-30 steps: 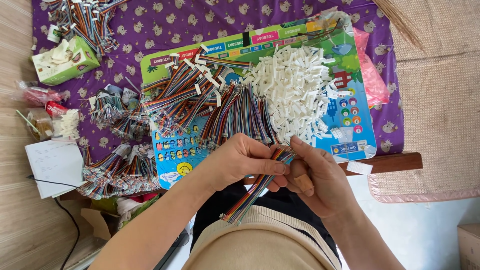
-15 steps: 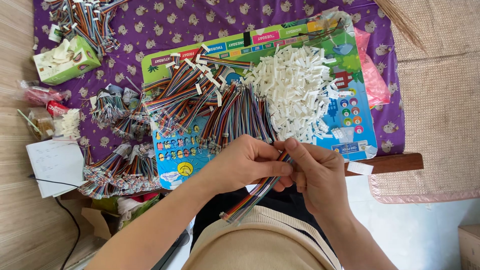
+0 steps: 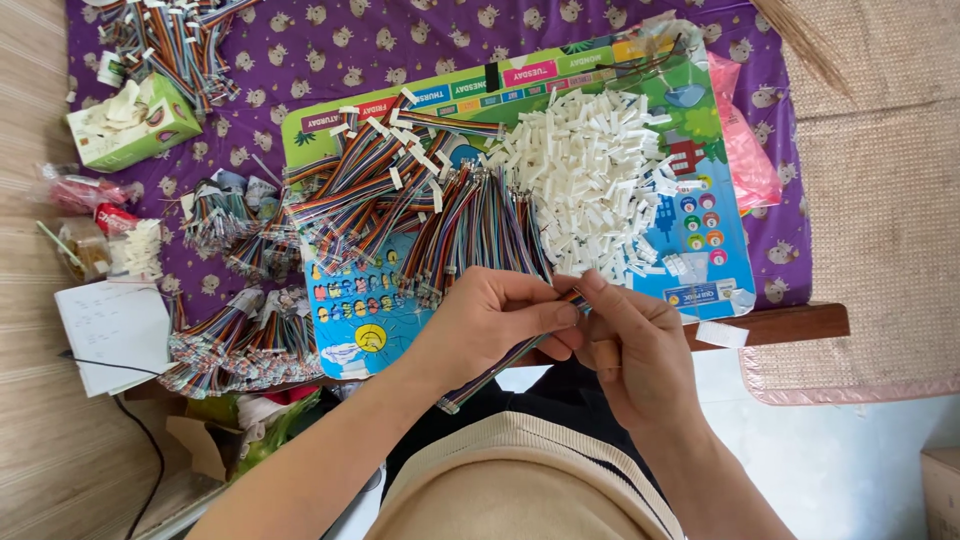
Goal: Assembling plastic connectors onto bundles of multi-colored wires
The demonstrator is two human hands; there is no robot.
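Pinching a ribbon cable [image 3: 500, 368] between left hand [image 3: 495, 320] and right hand [image 3: 640, 345].

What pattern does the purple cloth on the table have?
The purple cloth shows small pale animal figures, repeated all over; head view.

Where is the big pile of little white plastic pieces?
In the head view, the pile of small white plastic connectors lies on the colourful picture board, right of the loose rainbow ribbon cables and just above the right hand.

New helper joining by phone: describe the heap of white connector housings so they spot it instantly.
Find the colourful board lying on the purple cloth. On its right half sits the heap of white connector housings, beside the rainbow wire pile; it alone is all white, made of small loose plastic pieces.
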